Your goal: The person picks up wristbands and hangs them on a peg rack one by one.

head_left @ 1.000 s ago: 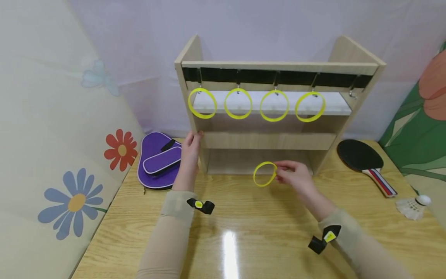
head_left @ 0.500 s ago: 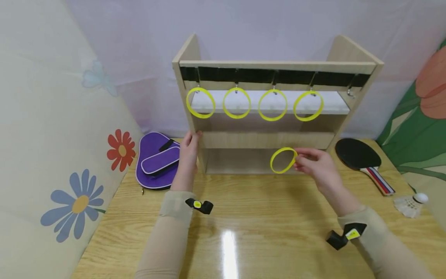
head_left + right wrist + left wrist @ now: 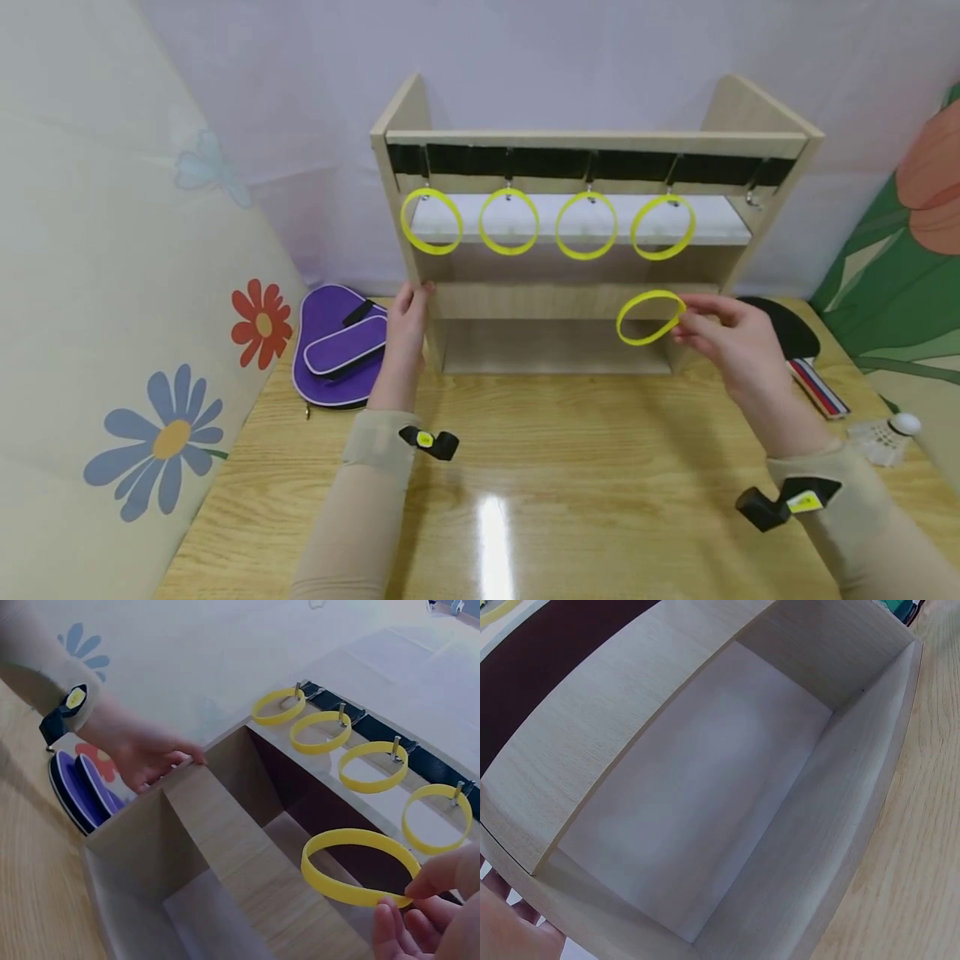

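Observation:
A yellow ring (image 3: 651,317), like a flat wristband, is pinched at its right edge between the thumb and fingers of my right hand (image 3: 731,337). It is held tilted in front of the shelf's lower right part. Several matching yellow rings (image 3: 587,226) hang in a row from metal hooks on the black strip (image 3: 551,162). The rightmost hook (image 3: 753,198) carries no ring. My left hand (image 3: 408,325) grips the left side panel of the wooden shelf (image 3: 577,300). In the right wrist view, the left hand (image 3: 154,757) has a fingertip on the panel's front edge.
A purple paddle case (image 3: 341,346) lies left of the shelf. On the right, a black table tennis paddle (image 3: 813,387) is partly hidden behind my right hand, with a shuttlecock (image 3: 885,437) nearer the wooden table's (image 3: 585,500) right edge.
My right hand has carried the yellow ring rightward and upward, and the ring has tilted flatter. My left hand stays on the side panel; the hanging rings keep their places.

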